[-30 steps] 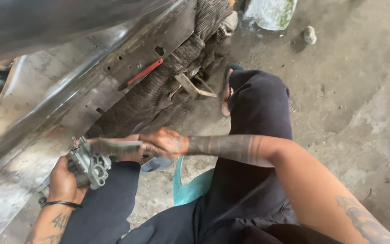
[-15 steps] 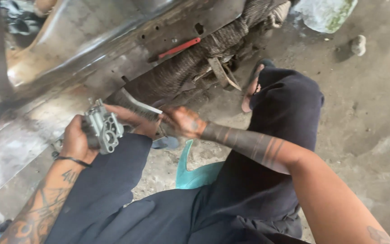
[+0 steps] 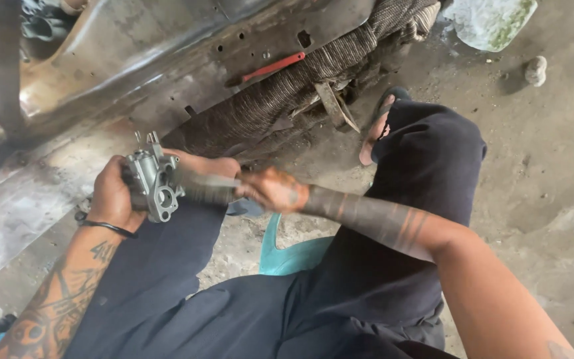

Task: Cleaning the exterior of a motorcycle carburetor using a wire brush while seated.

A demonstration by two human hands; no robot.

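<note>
Since half a second ago both hands drifted slightly right. Left hand grips the grey metal part above my left knee. Right hand is closed on a blurred tool, its long axis horizontal, tip at the part. Crumpled whitish-green plastic bag lies top right on the floor.

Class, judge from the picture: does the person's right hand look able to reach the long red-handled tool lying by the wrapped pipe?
Probably yes. The right hand grips a blurred tool at the grey metal part; nothing visible blocks the way up to the red-handled tool, though the hand is occupied.
</note>
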